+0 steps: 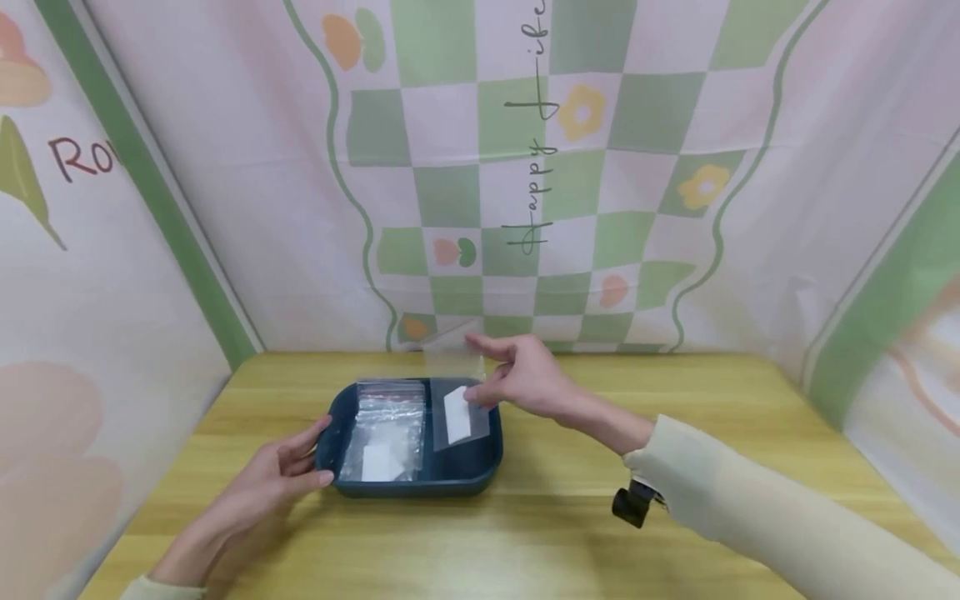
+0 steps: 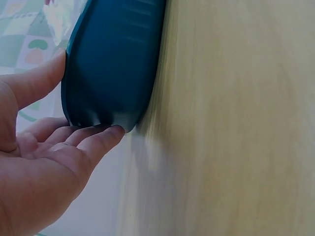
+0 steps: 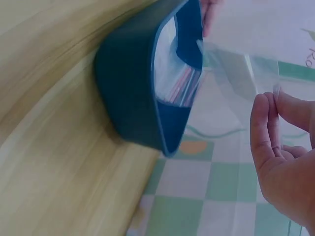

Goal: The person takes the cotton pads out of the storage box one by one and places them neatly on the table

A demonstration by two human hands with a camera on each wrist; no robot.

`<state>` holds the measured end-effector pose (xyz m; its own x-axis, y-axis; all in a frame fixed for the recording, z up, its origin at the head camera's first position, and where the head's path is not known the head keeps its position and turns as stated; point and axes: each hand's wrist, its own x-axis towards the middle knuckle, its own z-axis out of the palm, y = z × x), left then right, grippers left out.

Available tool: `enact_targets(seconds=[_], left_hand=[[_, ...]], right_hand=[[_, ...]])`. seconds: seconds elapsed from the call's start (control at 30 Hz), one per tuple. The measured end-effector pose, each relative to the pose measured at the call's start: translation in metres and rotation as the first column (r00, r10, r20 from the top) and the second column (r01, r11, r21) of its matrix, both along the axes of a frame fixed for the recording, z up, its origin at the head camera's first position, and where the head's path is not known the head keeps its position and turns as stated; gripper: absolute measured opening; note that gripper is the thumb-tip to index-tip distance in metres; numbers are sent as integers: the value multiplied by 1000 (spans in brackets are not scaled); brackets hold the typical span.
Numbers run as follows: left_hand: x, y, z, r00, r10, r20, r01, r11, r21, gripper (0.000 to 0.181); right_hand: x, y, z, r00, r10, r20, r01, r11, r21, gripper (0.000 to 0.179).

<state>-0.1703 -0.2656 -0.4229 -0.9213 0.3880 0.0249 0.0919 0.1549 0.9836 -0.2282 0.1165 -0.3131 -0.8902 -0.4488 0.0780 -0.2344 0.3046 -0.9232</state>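
Note:
A dark teal divided box (image 1: 416, 490) rests on the table, and my left hand (image 1: 258, 487) holds its left end. In the left wrist view the thumb touches the box's rim while the fingers (image 2: 101, 140) lie against the end wall. Above the right compartment, my right hand (image 1: 532, 379) pinches a clear plastic bag (image 3: 229, 81) between thumb and fingers. Through the bag shows a white flat piece (image 1: 456, 417); whether it is inside the bag cannot be told. Several clear zip bags (image 1: 390, 417) lie in the left compartment, with a white piece (image 1: 381, 463) among them.
The wooden table (image 1: 600, 533) extends to both sides of the box and in front of it. A printed cloth (image 1: 517, 183) with green and white checks hangs behind the table's back edge. A small black device (image 1: 632, 504) sits at the right wrist.

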Motion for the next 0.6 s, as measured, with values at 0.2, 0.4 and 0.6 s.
enact_targets(seconds=[0.2, 0.4, 0.6], left_hand=[[1, -1, 0, 1000, 16, 11, -16, 1000, 2, 83], [2, -1, 1, 999, 30, 28, -29, 999, -17, 83], [0, 0, 1, 999, 29, 21, -29, 999, -18, 83]], right_hand=[[2, 31, 0, 999, -42, 16, 42, 999, -10, 77], [0, 69, -15, 994, -86, 61, 89, 995, -40, 79], [-5, 99, -35, 991, -96, 92, 100, 994, -39, 80]])
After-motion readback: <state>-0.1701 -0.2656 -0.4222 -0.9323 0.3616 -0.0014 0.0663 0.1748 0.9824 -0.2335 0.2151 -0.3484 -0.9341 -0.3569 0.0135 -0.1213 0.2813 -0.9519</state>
